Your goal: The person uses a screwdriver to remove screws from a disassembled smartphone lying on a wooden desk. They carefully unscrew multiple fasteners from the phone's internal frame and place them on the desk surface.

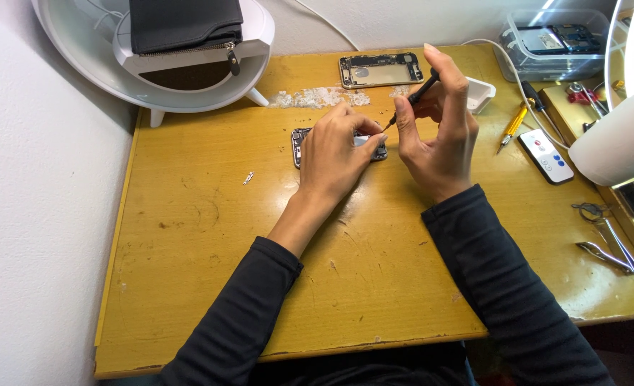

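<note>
My left hand (pixel 337 149) pins the opened dark phone chassis (pixel 302 138) flat; my right hand (pixel 438 121) pinches the slim black screwdriver (pixel 411 101), tip apparently on a screw; next, steady turning.

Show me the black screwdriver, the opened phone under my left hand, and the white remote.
black screwdriver (pixel 418 93), head view, mid shaft.
opened phone (pixel 300 140), head view, left end.
white remote (pixel 548 156), head view, middle of its face.

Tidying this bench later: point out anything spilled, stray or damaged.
Pale flaky debris is strewn beside the gutted gold phone housing. A small loose metal part lies alone left of the opened phone. The wooden desktop is scratched and stained.
</note>
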